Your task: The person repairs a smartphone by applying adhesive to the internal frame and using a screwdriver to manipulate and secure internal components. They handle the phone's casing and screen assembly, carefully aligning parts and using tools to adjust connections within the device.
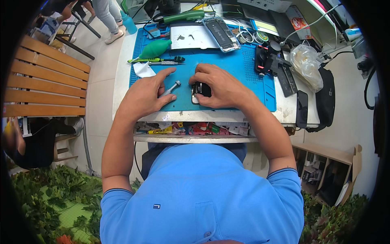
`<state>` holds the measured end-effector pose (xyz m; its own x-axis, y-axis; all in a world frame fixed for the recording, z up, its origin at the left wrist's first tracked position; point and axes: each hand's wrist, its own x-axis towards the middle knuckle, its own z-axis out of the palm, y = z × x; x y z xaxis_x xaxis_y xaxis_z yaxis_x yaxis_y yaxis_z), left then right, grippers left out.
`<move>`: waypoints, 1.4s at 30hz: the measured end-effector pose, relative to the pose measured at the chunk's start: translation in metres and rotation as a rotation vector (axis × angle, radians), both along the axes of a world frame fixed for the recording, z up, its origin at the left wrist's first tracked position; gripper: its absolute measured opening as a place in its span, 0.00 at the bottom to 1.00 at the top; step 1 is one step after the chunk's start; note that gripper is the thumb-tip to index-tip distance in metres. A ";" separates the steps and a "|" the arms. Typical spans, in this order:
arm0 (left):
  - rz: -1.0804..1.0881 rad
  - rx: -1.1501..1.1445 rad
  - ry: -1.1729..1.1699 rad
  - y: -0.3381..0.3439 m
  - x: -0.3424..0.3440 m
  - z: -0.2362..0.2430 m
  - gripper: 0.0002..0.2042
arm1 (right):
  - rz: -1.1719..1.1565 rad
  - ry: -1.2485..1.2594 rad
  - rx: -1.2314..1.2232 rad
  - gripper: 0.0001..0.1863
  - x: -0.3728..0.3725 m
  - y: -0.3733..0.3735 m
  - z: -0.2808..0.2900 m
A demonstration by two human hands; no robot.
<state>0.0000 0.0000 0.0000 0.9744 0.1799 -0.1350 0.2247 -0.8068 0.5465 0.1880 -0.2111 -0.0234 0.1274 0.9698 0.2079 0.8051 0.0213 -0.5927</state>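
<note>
My left hand (148, 91) is over the blue mat (187, 57), index finger and thumb spread around a slim grey metal tool (173, 86); whether they touch it is unclear. My right hand (217, 87) grips a small dark phone assembly with a pale, exposed edge (196, 96) at the mat's middle, fingers curled over its top. Above my left hand lie a white cloth (143, 70), a green air blower (155, 48), a yellow-green tool (137, 59) and a silver screwdriver (167, 63).
An opened phone (221, 34) and white sheet (191, 37) lie behind, with a black clamp (265, 59), plastic bag (305, 67) and dark phone (302, 110) at right. An open drawer (191, 138) is below. A wooden bench (44, 75) and other people (113, 16) are at left.
</note>
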 end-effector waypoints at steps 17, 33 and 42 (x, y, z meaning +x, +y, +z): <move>-0.025 0.079 -0.341 -0.008 -0.002 -0.008 0.32 | -0.031 0.009 0.078 0.19 0.000 -0.009 -0.006; 0.046 0.044 -0.067 -0.052 0.026 -0.004 0.09 | -0.055 0.054 0.194 0.19 0.000 -0.015 -0.023; -0.043 0.082 -0.229 -0.048 0.009 -0.005 0.08 | -0.046 0.011 0.142 0.20 -0.001 -0.017 -0.016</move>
<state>0.0093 -0.0478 -0.0049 0.9848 0.1394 0.1036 0.0675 -0.8568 0.5112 0.1868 -0.2281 -0.0394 0.1741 0.9238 0.3409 0.8005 0.0688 -0.5953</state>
